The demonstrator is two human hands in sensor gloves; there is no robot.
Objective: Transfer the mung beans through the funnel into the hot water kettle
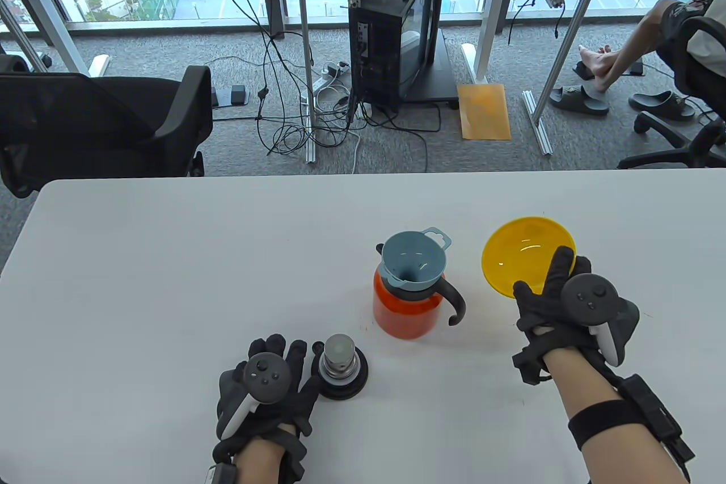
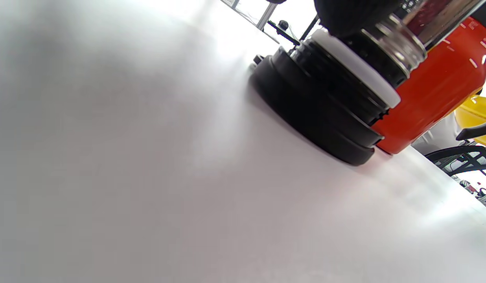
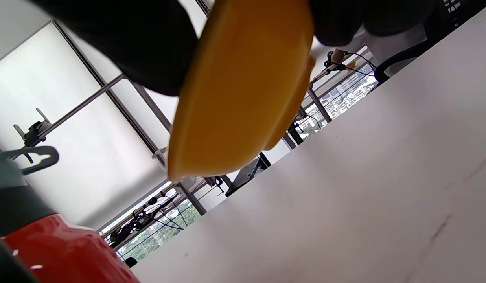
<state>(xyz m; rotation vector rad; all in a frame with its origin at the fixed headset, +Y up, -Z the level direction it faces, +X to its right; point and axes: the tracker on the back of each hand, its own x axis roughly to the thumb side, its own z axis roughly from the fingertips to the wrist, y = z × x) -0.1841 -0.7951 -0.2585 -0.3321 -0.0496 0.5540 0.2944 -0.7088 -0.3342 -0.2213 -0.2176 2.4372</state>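
Observation:
An orange-red kettle (image 1: 402, 308) with a black handle stands mid-table, lid off. A blue-grey funnel (image 1: 413, 257) sits in its mouth. My right hand (image 1: 544, 280) grips a yellow bowl (image 1: 522, 257) by its near rim, to the right of the kettle. The bowl is held off the table and tilted, as the right wrist view (image 3: 239, 90) shows. I see no beans in the bowl. My left hand (image 1: 283, 350) lies on the table with fingers spread, touching the kettle lid (image 1: 339, 367). The lid stands upside down on its black cap (image 2: 325, 118).
The white table (image 1: 170, 280) ends at its far edge beyond the kettle. A black office chair (image 1: 102, 121) stands behind the far left corner. The kettle (image 2: 431, 98) stands just beyond the lid in the left wrist view.

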